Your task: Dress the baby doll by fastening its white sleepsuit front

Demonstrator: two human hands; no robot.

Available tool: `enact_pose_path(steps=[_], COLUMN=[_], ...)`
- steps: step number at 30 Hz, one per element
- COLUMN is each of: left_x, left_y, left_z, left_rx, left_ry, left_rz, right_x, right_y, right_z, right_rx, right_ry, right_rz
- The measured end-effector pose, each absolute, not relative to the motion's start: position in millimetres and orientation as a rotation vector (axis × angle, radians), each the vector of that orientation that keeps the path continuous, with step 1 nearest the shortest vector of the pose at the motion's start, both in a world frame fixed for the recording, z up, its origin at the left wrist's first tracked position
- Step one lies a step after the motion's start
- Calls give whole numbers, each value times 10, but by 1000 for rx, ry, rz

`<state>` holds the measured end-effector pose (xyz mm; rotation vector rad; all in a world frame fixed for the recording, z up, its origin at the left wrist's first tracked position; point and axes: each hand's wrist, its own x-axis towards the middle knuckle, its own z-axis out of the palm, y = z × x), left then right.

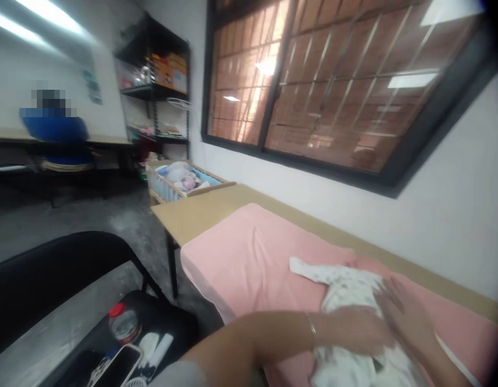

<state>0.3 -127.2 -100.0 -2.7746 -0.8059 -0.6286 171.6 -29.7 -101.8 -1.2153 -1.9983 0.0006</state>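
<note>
A small white garment (348,290) with a faint print, like baby clothing, lies on a pink cloth (233,252). One of its sleeves stretches out to the left. My left hand (356,329), with a thin bracelet at the wrist, reaches across the garment and touches it. Its fingers are smeared by motion and partly hidden beside the other hand. My right hand (404,306) rests on the garment's right side, fingers stretched out and lying flat, also blurred.
The pink cloth covers part of a wooden table (208,209) by the wall and window (325,86). On a black chair (168,317) at lower left are a red-capped bottle (123,325) and a phone (119,368). A crib (164,185), shelves (152,91) and a person in blue (55,129) are farther back.
</note>
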Motion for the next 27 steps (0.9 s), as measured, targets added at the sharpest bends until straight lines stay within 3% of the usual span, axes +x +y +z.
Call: enact_pose_path(steps=[3,7,18,27], left_x=[16,-38,-101,-16], left_y=[-1333,-1555,-1647,-1650], left_z=[-1045,-918,-589,-453], left_rx=[-2681,-2702,-2814,-2721], left_ry=[-803,-1005,-1051,-1282], left_rz=[-736,-836,-753,-649], right_x=[1665,1508,1949,2291], right_y=[-489,-632,-1146,-1373], right_z=[-898,-723,-166,-153], right_rx=[-1286,-1254,-1344,-1365], right_ry=[-1866,-2105,-1887,-1802], right_rz=[-15,177,-26,3])
